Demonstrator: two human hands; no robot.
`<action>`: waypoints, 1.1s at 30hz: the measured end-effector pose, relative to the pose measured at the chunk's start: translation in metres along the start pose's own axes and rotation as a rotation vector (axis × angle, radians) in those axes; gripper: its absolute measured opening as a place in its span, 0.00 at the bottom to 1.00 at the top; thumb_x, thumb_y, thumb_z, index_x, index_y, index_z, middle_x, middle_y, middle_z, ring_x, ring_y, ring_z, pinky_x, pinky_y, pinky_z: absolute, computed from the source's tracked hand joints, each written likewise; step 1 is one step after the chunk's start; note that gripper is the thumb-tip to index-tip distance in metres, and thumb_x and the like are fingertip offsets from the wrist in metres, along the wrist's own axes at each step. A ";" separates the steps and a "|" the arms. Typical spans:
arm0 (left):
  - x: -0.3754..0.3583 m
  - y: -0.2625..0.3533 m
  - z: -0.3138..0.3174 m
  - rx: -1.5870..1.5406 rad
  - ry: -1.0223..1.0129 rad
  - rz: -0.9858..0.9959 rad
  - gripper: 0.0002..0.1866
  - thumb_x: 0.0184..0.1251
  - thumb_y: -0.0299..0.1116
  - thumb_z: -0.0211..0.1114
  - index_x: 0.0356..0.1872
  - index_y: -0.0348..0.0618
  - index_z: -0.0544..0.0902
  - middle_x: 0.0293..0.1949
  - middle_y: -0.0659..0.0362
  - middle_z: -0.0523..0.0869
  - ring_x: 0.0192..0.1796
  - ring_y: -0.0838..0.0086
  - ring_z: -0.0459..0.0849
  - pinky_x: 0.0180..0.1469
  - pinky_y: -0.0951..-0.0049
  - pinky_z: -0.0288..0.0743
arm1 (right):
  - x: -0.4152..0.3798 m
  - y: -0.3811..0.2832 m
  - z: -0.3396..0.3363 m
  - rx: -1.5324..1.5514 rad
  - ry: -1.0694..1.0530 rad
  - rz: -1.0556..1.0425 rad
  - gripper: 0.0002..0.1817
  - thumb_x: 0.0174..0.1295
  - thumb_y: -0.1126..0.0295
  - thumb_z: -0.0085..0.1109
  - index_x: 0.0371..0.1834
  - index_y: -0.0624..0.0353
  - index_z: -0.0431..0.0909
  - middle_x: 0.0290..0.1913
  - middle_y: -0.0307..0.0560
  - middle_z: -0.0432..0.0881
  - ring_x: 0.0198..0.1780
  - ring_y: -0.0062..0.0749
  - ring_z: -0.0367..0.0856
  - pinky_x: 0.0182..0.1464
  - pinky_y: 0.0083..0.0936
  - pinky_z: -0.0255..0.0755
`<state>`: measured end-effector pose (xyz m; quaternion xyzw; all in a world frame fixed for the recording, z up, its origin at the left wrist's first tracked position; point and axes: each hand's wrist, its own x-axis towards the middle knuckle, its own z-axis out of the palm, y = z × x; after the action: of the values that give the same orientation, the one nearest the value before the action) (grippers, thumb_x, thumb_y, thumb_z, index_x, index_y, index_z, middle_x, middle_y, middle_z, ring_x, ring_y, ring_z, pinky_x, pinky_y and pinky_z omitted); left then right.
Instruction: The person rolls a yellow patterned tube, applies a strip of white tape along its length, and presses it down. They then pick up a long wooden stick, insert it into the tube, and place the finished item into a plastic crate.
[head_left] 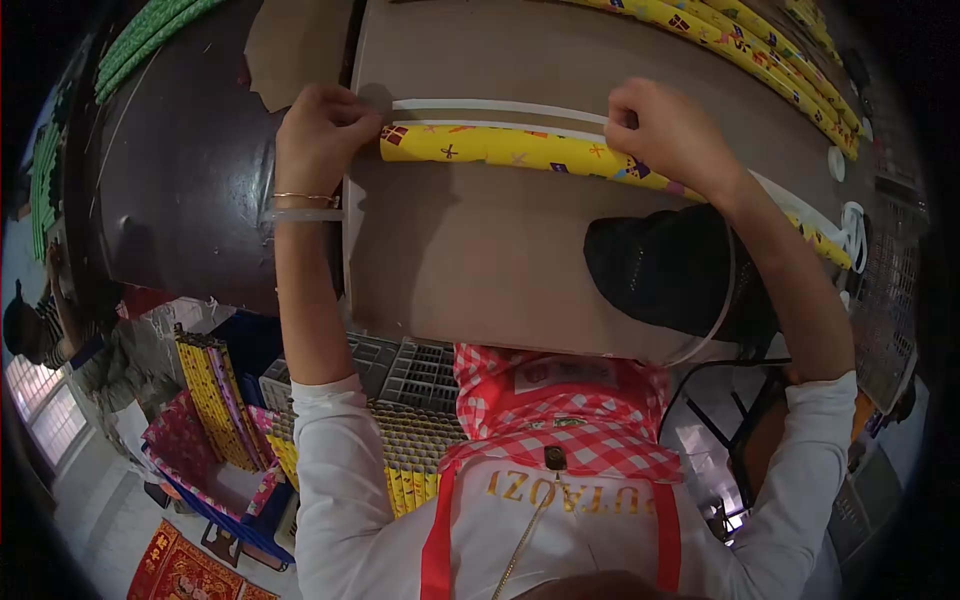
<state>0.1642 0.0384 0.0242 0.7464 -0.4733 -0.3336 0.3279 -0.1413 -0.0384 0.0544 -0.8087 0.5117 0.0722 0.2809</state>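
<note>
A roll of yellow printed wrapping paper (pixel 510 150) lies across the brown work table, with gift and ribbon pictures on it. My left hand (pixel 325 135) is closed, its thumb and fingertips pinched at the left end of the roll. Farther right, my right hand (pixel 665 135) is curled shut at the roll's upper edge; its fingertips are partly hidden. Just beyond the roll, a thin white strip (pixel 490 105) runs between the two hands. Under my right forearm rests a black cap-like object (pixel 655 265), close to the roll.
More yellow rolls (pixel 740 45) lie at the far right, and green rolls (pixel 150 45) at the far left. Below the table are a crate of rolls (pixel 415 485) and a blue-edged bin (pixel 215 500). Another person (pixel 45 320) is at the left edge.
</note>
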 end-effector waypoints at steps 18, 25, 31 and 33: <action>0.009 0.007 0.000 0.170 -0.037 0.007 0.17 0.43 0.32 0.71 0.35 0.34 0.78 0.26 0.58 0.85 0.29 0.77 0.83 0.32 0.78 0.76 | 0.007 -0.002 0.000 -0.024 -0.002 0.007 0.07 0.51 0.69 0.52 0.24 0.62 0.73 0.30 0.50 0.77 0.30 0.42 0.78 0.28 0.36 0.75; 0.012 0.000 -0.002 0.182 -0.020 0.088 0.18 0.37 0.35 0.73 0.31 0.38 0.79 0.26 0.57 0.84 0.31 0.72 0.84 0.36 0.75 0.77 | 0.012 0.002 0.002 -0.004 -0.051 0.058 0.08 0.52 0.68 0.54 0.25 0.62 0.73 0.30 0.52 0.78 0.30 0.42 0.80 0.24 0.39 0.75; 0.011 0.000 -0.001 0.103 -0.042 0.157 0.13 0.41 0.29 0.71 0.31 0.39 0.83 0.28 0.59 0.82 0.32 0.74 0.82 0.39 0.75 0.76 | 0.011 -0.005 -0.002 0.003 -0.103 0.117 0.07 0.52 0.68 0.55 0.27 0.61 0.73 0.30 0.53 0.78 0.31 0.43 0.80 0.33 0.39 0.74; 0.011 0.000 0.003 0.032 -0.121 0.179 0.10 0.43 0.27 0.69 0.31 0.40 0.84 0.29 0.59 0.81 0.33 0.73 0.82 0.39 0.75 0.76 | 0.012 0.003 0.004 -0.021 -0.046 0.042 0.07 0.51 0.68 0.54 0.27 0.60 0.73 0.30 0.53 0.78 0.31 0.43 0.80 0.33 0.39 0.74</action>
<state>0.1655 0.0278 0.0206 0.6848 -0.5623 -0.3398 0.3153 -0.1373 -0.0467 0.0448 -0.7987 0.5213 0.1020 0.2825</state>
